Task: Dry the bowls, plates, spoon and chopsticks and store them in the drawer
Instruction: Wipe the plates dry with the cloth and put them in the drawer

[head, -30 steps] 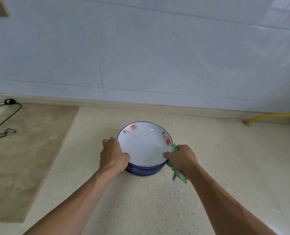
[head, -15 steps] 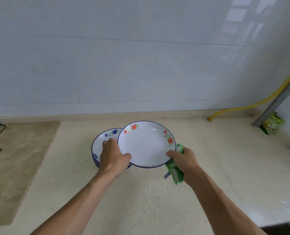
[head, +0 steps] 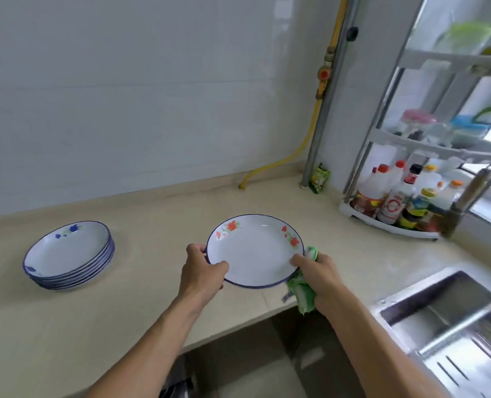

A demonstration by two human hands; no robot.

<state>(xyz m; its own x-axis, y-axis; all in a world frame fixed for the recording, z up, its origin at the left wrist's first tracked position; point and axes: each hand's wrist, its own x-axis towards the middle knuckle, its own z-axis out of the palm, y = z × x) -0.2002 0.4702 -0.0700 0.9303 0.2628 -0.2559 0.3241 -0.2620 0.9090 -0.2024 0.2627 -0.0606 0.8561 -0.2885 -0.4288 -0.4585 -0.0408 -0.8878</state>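
Note:
I hold a white plate (head: 255,249) with red flowers and a blue rim above the counter's front edge. My left hand (head: 199,271) grips its left rim, thumb on top. My right hand (head: 317,271) pinches the right rim and also holds a green and white cloth (head: 303,294) bunched under the palm. A stack of several blue-rimmed plates (head: 67,254) with blue flowers sits on the counter to the left. No bowls, spoon or chopsticks are in view.
The beige counter (head: 158,214) runs along a white tiled wall. A steel sink (head: 451,328) lies at the lower right. A white corner rack (head: 396,196) with bottles stands at the back right beside a yellow hose (head: 310,130) and a grey pipe.
Both hands lifted the red-flowered plate off the stack and carried it to the right, and the view turned right with it. The stack stays behind on the left.

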